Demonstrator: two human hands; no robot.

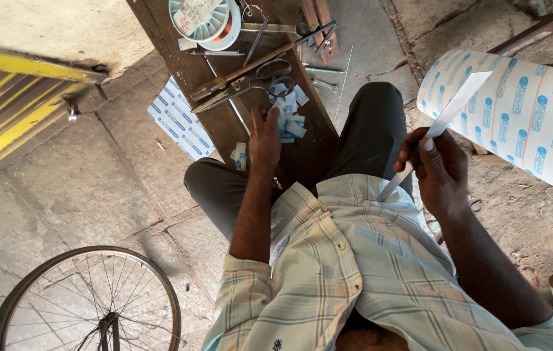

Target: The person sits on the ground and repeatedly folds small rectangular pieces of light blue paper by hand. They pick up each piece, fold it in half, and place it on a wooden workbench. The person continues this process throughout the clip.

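I sit astride a dark wooden bench [219,127]. My left hand [265,139] lies flat on it, fingers apart, fingertips touching a small heap of cut white-and-blue paper pieces [287,112]. Just beyond the heap lie large metal scissors [245,82]. My right hand [439,170] is held up at the right, closed on a long narrow white paper strip [447,116] that slants up and to the right. Behind the strip is a big roll of white sheet with blue printed marks [529,121].
A round spool of copper wire [205,21] and several metal tools sit at the bench's far end. A printed sheet [177,119] lies on the stone floor to the left. A bicycle wheel [88,304] is at bottom left, a yellow-striped panel [4,112] at far left.
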